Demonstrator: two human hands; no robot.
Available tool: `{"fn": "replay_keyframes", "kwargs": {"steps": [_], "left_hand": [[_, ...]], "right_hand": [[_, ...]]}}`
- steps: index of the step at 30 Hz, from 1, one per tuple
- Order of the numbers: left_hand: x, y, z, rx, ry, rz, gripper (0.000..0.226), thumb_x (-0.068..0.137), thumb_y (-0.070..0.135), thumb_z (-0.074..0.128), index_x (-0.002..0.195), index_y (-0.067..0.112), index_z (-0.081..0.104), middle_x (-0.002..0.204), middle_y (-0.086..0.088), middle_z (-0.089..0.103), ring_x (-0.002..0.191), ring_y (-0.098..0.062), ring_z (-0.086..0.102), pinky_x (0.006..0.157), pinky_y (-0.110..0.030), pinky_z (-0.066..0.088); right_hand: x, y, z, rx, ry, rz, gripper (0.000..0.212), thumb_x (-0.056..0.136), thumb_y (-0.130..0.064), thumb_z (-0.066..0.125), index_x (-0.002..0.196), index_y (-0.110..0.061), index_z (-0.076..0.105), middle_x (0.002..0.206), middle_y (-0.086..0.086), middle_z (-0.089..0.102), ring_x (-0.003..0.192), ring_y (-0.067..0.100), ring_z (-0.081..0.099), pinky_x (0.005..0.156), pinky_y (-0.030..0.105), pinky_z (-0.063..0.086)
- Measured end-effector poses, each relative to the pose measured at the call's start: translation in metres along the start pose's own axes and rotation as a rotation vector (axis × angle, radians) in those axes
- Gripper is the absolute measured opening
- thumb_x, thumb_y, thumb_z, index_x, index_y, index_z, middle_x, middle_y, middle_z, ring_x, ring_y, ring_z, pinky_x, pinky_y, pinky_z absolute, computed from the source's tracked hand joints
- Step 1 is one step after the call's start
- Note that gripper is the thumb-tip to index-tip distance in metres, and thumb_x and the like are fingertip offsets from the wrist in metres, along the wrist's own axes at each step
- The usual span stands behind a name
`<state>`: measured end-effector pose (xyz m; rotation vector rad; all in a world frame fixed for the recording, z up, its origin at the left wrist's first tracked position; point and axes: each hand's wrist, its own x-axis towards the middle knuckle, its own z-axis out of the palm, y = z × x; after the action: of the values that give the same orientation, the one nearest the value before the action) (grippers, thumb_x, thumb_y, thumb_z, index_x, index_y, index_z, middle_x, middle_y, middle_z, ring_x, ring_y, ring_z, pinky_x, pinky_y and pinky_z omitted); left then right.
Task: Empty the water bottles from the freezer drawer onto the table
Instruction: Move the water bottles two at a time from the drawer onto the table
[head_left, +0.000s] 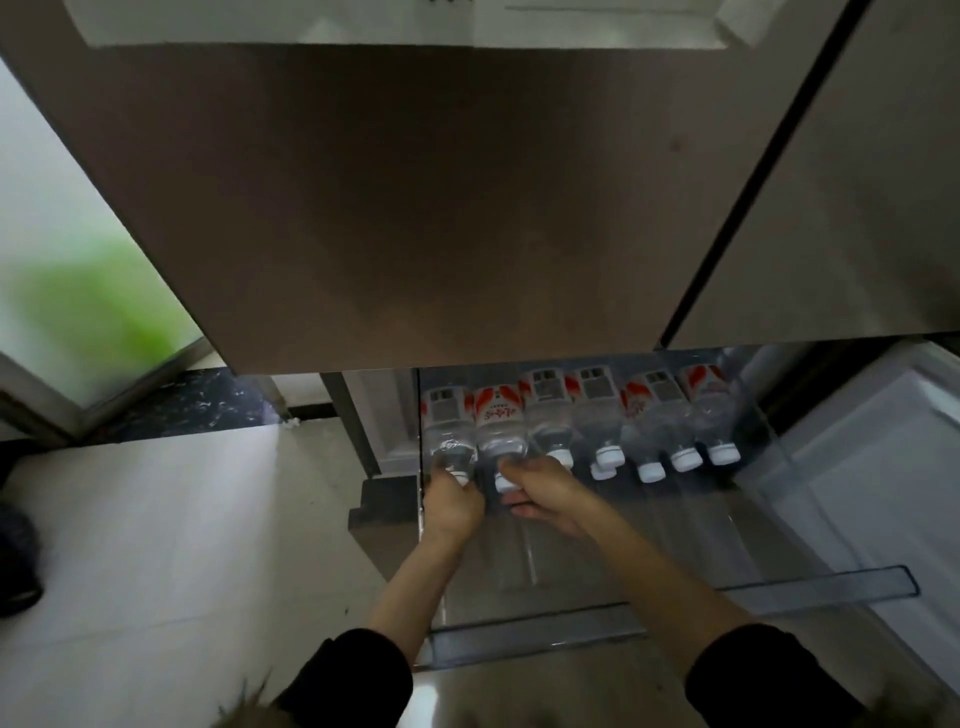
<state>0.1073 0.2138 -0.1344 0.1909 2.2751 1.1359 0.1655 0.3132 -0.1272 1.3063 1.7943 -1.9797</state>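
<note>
Both hands are in the open freezer drawer, each at the cap end of a bottle. L hand grips the neck of the leftmost bottle; R hand curls round the neck and white cap of the 2nd bottle. Bottles lie flat in a row w/ long axes running front-to-back, caps toward the person, bases tucked under the fridge door above. So the way out looks like straight back along the axis toward the body, then up.

Five or so other bottles lie to the right, packed side by side and touching, none held. Drawer's left wall sits just beside the L bottle, so little side room there. The front part of the drawer floor is bare, w/ its front rim near the sleeves. No table in view; task looks barely started.
</note>
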Motion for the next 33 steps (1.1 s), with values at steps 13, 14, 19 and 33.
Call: {"fn": "replay_keyframes", "kwargs": {"steps": [13, 14, 19, 33], "left_hand": [[-0.033, 0.013, 0.016, -0.193, 0.313, 0.071, 0.04, 0.076, 0.013, 0.07, 0.101, 0.002, 0.041, 0.101, -0.008, 0.06, 0.091, -0.024, 0.061, 0.075, -0.033, 0.05], [-0.042, 0.015, 0.014, -0.183, 0.327, 0.1, 0.04, 0.077, 0.013, 0.069, 0.099, 0.007, 0.036, 0.097, -0.007, 0.058, 0.085, -0.022, 0.06, 0.068, -0.03, 0.049], [-0.071, 0.029, -0.013, -0.017, 0.402, 0.287, 0.032, 0.081, 0.023, 0.064, 0.093, 0.013, 0.036, 0.088, -0.009, 0.056, 0.072, -0.02, 0.056, 0.054, -0.029, 0.044], [-0.089, 0.062, -0.059, 0.254, 0.39, 0.616, 0.022, 0.086, 0.032, 0.057, 0.088, 0.018, 0.041, 0.08, 0.0, 0.054, 0.065, -0.009, 0.049, 0.054, -0.017, 0.037]], "right_hand": [[-0.025, -0.004, -0.039, -0.222, -0.1, -0.062, 0.016, 0.092, -0.028, 0.054, 0.081, -0.017, 0.056, 0.069, 0.0, 0.056, 0.062, 0.009, 0.05, 0.054, 0.019, 0.04], [-0.033, -0.006, -0.042, -0.259, -0.087, -0.085, 0.018, 0.092, -0.029, 0.054, 0.078, -0.017, 0.056, 0.067, 0.0, 0.056, 0.06, 0.009, 0.05, 0.053, 0.018, 0.04], [-0.064, -0.026, -0.058, -0.285, 0.043, -0.167, 0.026, 0.087, -0.033, 0.058, 0.079, -0.009, 0.061, 0.064, 0.005, 0.063, 0.047, 0.008, 0.059, 0.043, 0.014, 0.045], [-0.121, -0.056, -0.076, -0.862, 0.454, -0.646, 0.03, 0.077, -0.037, 0.062, 0.083, -0.01, 0.05, 0.085, 0.011, 0.062, 0.079, 0.027, 0.058, 0.051, 0.027, 0.033]]}}
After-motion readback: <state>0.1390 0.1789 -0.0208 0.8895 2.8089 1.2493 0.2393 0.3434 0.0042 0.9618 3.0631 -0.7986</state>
